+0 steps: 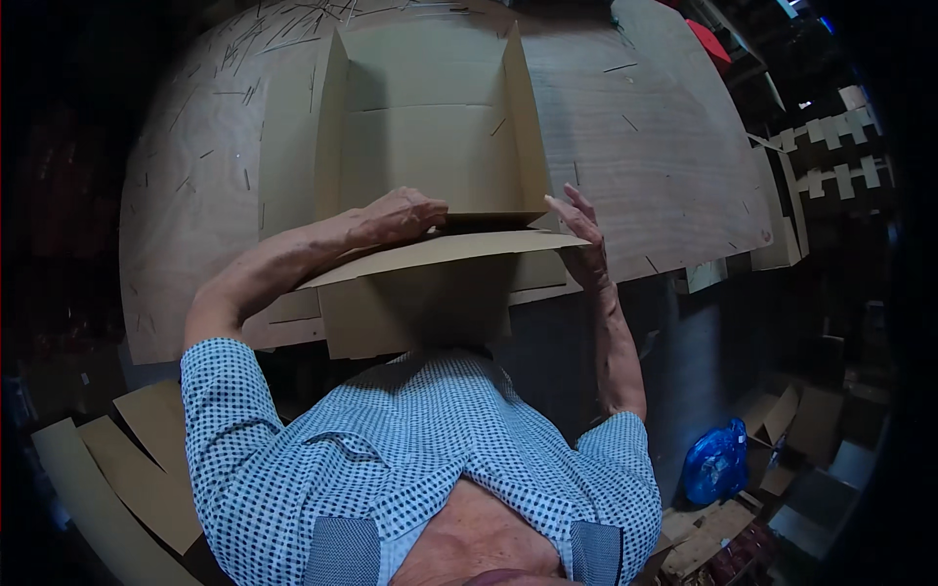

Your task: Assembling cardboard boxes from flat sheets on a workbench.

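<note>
A brown cardboard box (430, 146), partly folded, lies on the wooden table in front of me with its two side walls standing up. Its near panel (449, 252) is raised and bent toward me, and one long edge runs between my forearms. Curled fingers of my left hand (401, 214) press at the fold on the box's near side; the fingertips are partly hidden. At the right end of that panel is my right hand (583, 232), its fingers stretched out and apart, touching the cardboard near the box's near right corner. A lower flap (415, 308) hangs over the table edge against my shirt.
Thin dark strips (278, 39) are scattered over the plywood table (645, 156), densest at the far left. Cardboard sheets (127, 469) lean at the lower left. A blue plastic bundle (716, 461) sits at the lower right, and a red object (708, 44) stands past the far right edge.
</note>
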